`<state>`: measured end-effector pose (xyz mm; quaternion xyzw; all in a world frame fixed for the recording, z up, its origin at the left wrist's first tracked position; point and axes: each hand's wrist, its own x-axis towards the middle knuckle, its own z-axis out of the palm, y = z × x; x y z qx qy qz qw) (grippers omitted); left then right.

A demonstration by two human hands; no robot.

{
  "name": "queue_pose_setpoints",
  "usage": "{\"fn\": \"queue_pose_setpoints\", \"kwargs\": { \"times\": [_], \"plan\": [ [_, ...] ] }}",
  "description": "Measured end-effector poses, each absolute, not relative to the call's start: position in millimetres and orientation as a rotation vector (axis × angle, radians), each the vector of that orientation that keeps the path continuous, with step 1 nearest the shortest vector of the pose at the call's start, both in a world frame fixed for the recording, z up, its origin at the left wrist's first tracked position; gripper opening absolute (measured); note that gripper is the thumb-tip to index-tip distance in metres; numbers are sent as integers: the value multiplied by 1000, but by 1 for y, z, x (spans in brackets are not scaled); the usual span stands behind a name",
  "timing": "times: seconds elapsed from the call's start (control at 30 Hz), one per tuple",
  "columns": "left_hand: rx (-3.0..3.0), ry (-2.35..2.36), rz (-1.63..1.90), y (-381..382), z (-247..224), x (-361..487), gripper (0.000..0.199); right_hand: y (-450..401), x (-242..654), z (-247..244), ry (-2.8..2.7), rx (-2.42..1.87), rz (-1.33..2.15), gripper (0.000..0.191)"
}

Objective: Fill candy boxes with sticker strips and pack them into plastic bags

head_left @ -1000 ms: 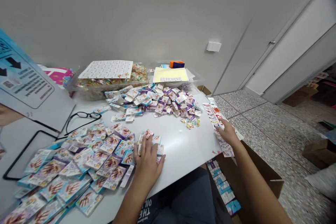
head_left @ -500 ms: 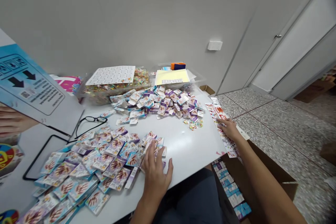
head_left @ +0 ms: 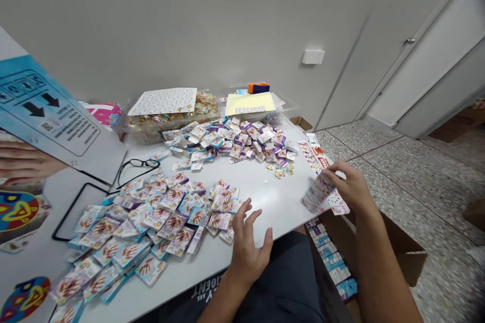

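Grasped between the thumb and fingers of the right hand (head_left: 350, 181) is a small printed sheet (head_left: 315, 195), tilted over the near right edge of the white table (head_left: 261, 186); its print is too blurred to read. Just beyond the grip and partly behind it, further printed sheets (head_left: 312, 154) lie along the table's right edge.

Left of the grip, well apart from it, the left hand (head_left: 248, 250) is raised with fingers spread and holds nothing. Just beside its fingertips, farther left of the grip, begins a broad pile of small boxes (head_left: 147, 219), blue or purple in trim, lying at mixed angles and overlapping.

Beyond the grip and to its left: a cluster of small clear packets (head_left: 280, 169) with coloured contents, touching or nearly touching a second heap of boxes (head_left: 235, 141). Behind that heap stand two clear tubs, the left one (head_left: 151, 133) topped by a patterned sheet (head_left: 164, 101), the right one by a yellow sheet (head_left: 250, 103).

Below the grip, a brown carton (head_left: 403, 252) contains rows of boxes (head_left: 331, 257).
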<state>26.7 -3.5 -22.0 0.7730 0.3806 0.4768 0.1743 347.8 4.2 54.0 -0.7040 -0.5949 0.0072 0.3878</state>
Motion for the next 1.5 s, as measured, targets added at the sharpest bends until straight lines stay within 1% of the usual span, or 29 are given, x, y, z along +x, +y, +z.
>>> {"fn": "queue_pose_setpoints", "kwargs": {
  "times": [0.07,0.1,0.13,0.17,0.2,0.23,0.27,0.33,0.37,0.43,0.5,0.6,0.63,0.7,0.73,0.77,0.83,0.87,0.9,0.93,0.97,1.1,1.17,1.23,1.3,1.37,1.5],
  "plan": [
    [1990,919,1205,-9,-11,33,61,-24,307,79,-1612,-1658,328,23],
    [1889,809,1058,-12,-4,37,65,-36,286,88,-1660,-1588,426,22],
    [1784,701,885,-14,2,41,61,-45,266,92,-1704,-1525,462,21],
    [1678,620,731,-16,7,45,51,-51,247,92,-1711,-1495,408,18],
    [1577,581,628,-17,11,49,41,-55,232,89,-1684,-1473,275,13],
    [1471,583,591,-17,14,52,37,-57,220,83,-1660,-1433,121,8],
    [1353,619,608,-15,16,54,38,-58,210,75,-1672,-1372,0,9],
    [1056,709,701,-10,16,54,37,-59,197,56,-1814,-1222,-117,20],
    [891,719,719,-7,16,52,39,-61,193,47,-1926,-1167,-111,25],
    [617,673,697,1,15,46,49,-66,185,30,-2101,-1134,-79,29],
    [525,663,701,7,13,40,54,-73,179,18,-2151,-1171,-43,32],
    [697,819,779,10,6,37,44,-82,170,4,-2091,-1160,160,42],
    [782,882,815,9,3,38,39,-84,167,0,-1996,-1170,210,47],
    [891,964,901,5,-1,40,35,-85,162,-8,-1675,-1267,198,55],
    [915,989,951,2,-2,41,35,-84,160,-11,-1491,-1331,186,55],
    [929,1007,997,0,-2,41,35,-82,158,-13,-1349,-1391,237,50],
    [955,1028,1059,-5,-2,41,34,-76,156,-16,-1215,-1464,571,32],
    [982,1034,1075,-7,-1,41,33,-73,155,-17,-1177,-1469,781,28],
    [1022,1039,1088,-9,-1,40,31,-71,154,-17,-1130,-1463,948,31],
    [1075,1042,1092,-10,0,39,28,-68,154,-16,-1064,-1455,1046,36],
    [1135,1043,1084,-10,0,39,25,-67,153,-16,-986,-1442,1073,40],
    [1336,1127,999,-7,1,40,18,-66,155,-16,-838,-1293,1069,39],
    [1389,1162,987,-2,0,40,25,-68,157,-19,-830,-1226,1102,45],
    [1383,1075,893,2,-2,41,33,-69,160,-23,-831,-1215,1117,49],
    [1327,897,716,5,-8,43,31,-69,165,-26,-846,-1263,1071,47],
    [1353,848,639,7,-17,46,28,-64,173,-28,-856,-1345,931,42],
    [1560,1086,737,5,-33,52,20,-42,208,-27,-951,-1446,413,27]
  ]
}}
